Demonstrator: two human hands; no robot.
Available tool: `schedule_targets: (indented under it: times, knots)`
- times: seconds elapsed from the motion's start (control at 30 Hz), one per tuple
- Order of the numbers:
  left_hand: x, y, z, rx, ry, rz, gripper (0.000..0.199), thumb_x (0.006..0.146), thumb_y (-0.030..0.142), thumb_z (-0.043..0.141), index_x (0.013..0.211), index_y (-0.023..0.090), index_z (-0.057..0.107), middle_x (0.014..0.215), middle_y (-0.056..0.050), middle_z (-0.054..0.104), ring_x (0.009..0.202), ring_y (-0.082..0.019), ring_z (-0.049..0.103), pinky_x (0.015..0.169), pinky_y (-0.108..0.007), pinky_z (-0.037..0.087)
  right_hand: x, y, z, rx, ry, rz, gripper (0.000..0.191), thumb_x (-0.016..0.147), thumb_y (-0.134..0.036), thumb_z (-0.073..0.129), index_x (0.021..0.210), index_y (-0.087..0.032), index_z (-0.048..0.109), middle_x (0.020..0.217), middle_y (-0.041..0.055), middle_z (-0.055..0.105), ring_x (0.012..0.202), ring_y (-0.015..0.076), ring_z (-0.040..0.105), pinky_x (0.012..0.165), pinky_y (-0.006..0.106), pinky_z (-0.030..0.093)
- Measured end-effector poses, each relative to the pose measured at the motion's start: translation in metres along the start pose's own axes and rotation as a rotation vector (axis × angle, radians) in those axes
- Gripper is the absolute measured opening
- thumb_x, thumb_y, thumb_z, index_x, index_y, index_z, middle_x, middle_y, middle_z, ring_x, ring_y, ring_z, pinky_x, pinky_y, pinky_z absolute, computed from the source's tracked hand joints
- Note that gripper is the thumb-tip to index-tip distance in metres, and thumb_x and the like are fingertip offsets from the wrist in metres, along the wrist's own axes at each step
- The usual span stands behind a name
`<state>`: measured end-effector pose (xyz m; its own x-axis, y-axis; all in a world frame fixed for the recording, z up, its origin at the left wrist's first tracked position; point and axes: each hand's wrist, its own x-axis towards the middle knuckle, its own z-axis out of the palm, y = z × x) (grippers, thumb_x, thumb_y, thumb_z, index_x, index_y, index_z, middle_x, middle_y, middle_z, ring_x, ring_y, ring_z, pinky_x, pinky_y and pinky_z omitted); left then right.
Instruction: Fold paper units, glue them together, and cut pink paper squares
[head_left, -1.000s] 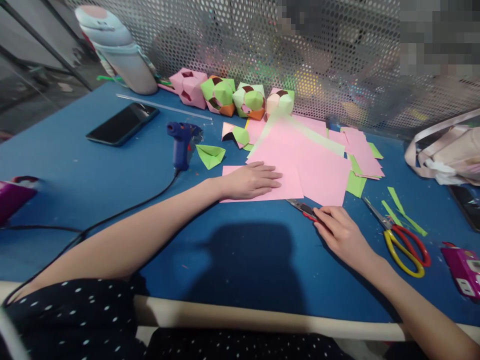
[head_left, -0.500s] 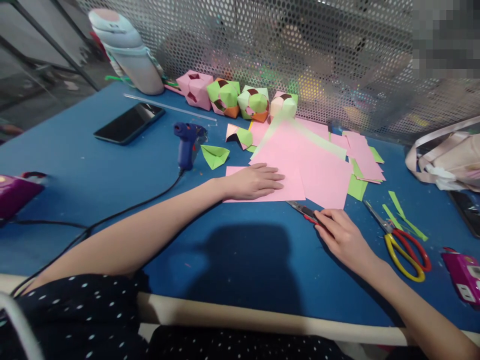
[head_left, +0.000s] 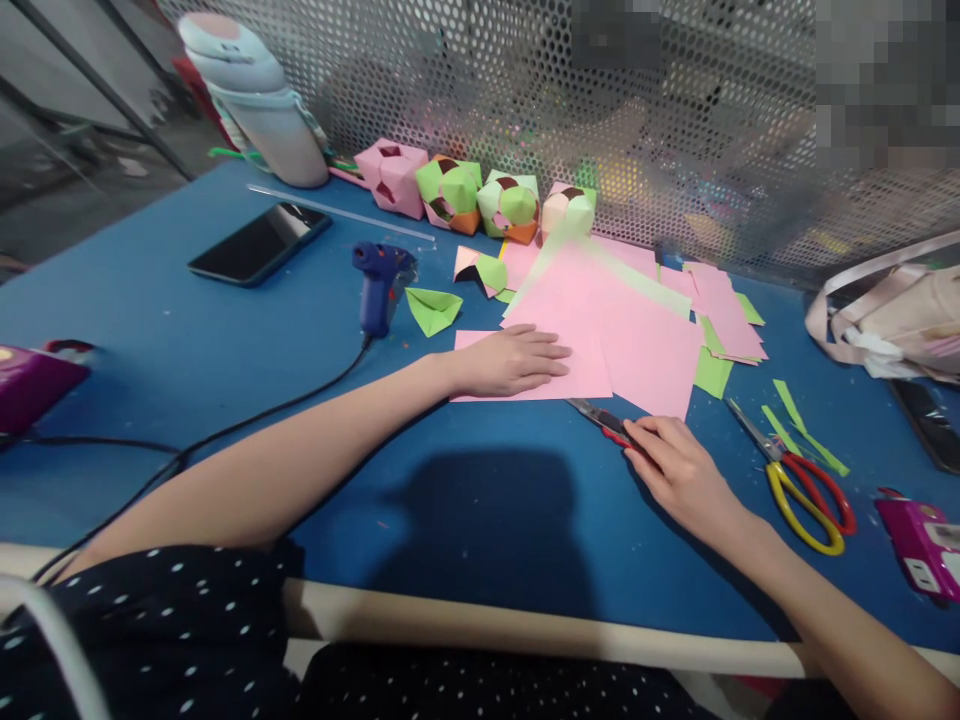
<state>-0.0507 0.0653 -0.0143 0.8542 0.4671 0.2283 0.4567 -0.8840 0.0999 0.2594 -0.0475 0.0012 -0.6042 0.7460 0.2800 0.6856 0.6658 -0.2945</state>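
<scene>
My left hand [head_left: 517,360] lies flat with its fingers stretched out, pressing on a folded pink sheet of paper [head_left: 592,372]. In my right hand [head_left: 671,455] is a utility knife [head_left: 616,430] with a red and black handle, my fingers wrapped round it. Its blade points left, close to the near edge of the folded sheet; whether it touches the paper I cannot tell. Beyond that sheet a larger stack of pink paper [head_left: 637,320] lies partly over pale green paper.
Scissors [head_left: 806,495] with red and yellow handles lie at the right beside green paper strips [head_left: 795,410]. A blue glue gun [head_left: 379,290] stands left, its cord crossing the table. Folded paper cubes [head_left: 450,190] line the mesh panel. A phone [head_left: 259,243] and a bottle [head_left: 262,110] are farther left.
The utility knife and my right hand have shifted slightly left, and the blade tip sits a little farther along the paper's near edge. My left hand stays flat on the sheet.
</scene>
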Motion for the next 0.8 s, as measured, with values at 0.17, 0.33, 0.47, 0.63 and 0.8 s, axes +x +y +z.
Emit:
schedule_targets:
  times: [0.17,0.33,0.47,0.63,0.8]
  knots:
    - [0.0,0.0,0.0,-0.022,0.012,-0.001,0.038,0.099,0.035,0.038,0.13,0.027,0.057,0.145,-0.004,0.048,0.136,-0.025,0.041,0.113,-0.045,0.026,0.001,-0.003,0.001,-0.024,-0.004,-0.004,0.034,0.094,-0.019,0.049,0.127,-0.014,0.055,0.109,0.0138,0.058,0.1,0.0244,0.054,0.087,0.043,0.051]
    - [0.0,0.002,-0.002,-0.029,-0.009,-0.015,0.038,0.099,0.036,0.037,0.13,0.027,0.057,0.146,-0.003,0.047,0.137,-0.024,0.039,0.114,-0.044,0.024,0.003,-0.005,0.002,-0.035,-0.011,-0.012,0.034,0.094,-0.019,0.05,0.127,-0.014,0.055,0.108,0.0133,0.058,0.1,0.0237,0.054,0.087,0.043,0.051]
    - [0.001,0.002,-0.002,-0.023,-0.009,-0.015,0.038,0.099,0.035,0.037,0.13,0.027,0.057,0.146,-0.003,0.046,0.137,-0.024,0.039,0.114,-0.044,0.025,0.004,-0.009,0.003,-0.035,-0.003,-0.02,0.034,0.094,-0.019,0.049,0.127,-0.014,0.055,0.109,0.014,0.058,0.101,0.0241,0.054,0.087,0.043,0.051]
    - [0.0,0.002,-0.003,-0.016,-0.014,-0.007,0.038,0.099,0.035,0.036,0.13,0.026,0.057,0.146,-0.004,0.047,0.137,-0.025,0.04,0.114,-0.044,0.025,0.007,-0.013,0.003,-0.046,-0.012,-0.02,0.034,0.094,-0.019,0.048,0.127,-0.014,0.055,0.108,0.0142,0.058,0.099,0.0247,0.055,0.086,0.044,0.051]
    - [0.0,0.001,0.0,-0.026,0.002,-0.009,0.038,0.099,0.035,0.037,0.13,0.027,0.056,0.146,-0.004,0.047,0.137,-0.024,0.04,0.113,-0.044,0.025,0.01,-0.015,0.004,-0.053,-0.024,-0.034,0.034,0.094,-0.019,0.048,0.127,-0.014,0.055,0.108,0.0143,0.058,0.099,0.0246,0.055,0.085,0.043,0.052]
